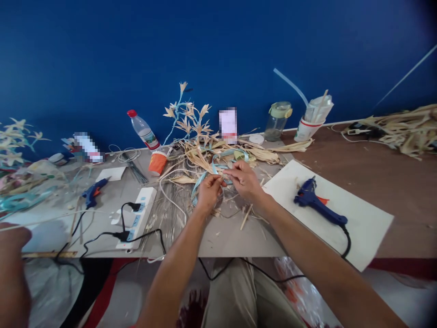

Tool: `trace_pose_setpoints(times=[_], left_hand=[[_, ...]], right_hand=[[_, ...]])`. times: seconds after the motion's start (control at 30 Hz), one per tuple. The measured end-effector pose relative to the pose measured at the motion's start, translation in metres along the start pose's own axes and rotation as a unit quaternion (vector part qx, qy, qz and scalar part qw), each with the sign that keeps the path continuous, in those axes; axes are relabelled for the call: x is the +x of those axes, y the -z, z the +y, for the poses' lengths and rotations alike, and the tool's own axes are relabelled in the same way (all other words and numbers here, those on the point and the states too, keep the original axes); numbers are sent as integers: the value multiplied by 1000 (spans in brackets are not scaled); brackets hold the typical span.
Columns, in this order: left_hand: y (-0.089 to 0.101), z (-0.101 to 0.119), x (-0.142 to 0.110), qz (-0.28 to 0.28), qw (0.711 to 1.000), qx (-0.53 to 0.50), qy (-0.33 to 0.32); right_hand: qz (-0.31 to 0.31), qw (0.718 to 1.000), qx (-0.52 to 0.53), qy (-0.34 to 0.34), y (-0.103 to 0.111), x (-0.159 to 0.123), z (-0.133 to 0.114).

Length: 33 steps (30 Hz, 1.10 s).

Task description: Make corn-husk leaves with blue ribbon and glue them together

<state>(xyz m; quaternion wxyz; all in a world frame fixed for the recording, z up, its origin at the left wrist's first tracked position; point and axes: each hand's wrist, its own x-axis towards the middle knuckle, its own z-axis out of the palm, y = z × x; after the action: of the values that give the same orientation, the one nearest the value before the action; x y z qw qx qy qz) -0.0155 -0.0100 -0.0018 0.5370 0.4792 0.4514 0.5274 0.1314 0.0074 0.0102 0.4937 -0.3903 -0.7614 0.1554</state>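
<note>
My left hand (209,191) and my right hand (245,180) meet over a heap of dried straw leaves (218,157) at the middle of the grey table (239,237). Both hands pinch a thin pale-blue and straw strip (223,175) between fingertips. The fingers of both are closed on it. A straw flower branch with a blue stem (186,114) stands up behind the heap. A blue glue gun (316,200) lies on a white sheet (362,223) to the right of my right forearm.
A white power strip (136,218) with black cords lies left, beside a second blue glue gun (93,191). An orange cup (157,162), plastic bottle (143,130), jar (277,120) and paper cup (309,125) stand at the back. Another person's arm (13,269) shows at bottom left. More straw (403,130) lies far right.
</note>
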Motion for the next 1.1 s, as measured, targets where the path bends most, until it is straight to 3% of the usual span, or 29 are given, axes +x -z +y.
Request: trace_pose_setpoints(times=[0.2,0.67,1.1], left_hand=[[-1,-1,0,-7,1000,11,-2],[1,-1,-1,-30,999,-15,-1],[2,1,-1,-47,999,-21,17]], right_hand=[[-20,998,-49,25,3,1,2],[-24,997,-38,55,4,3,4],[-64,994,-24,88,11,2,8]])
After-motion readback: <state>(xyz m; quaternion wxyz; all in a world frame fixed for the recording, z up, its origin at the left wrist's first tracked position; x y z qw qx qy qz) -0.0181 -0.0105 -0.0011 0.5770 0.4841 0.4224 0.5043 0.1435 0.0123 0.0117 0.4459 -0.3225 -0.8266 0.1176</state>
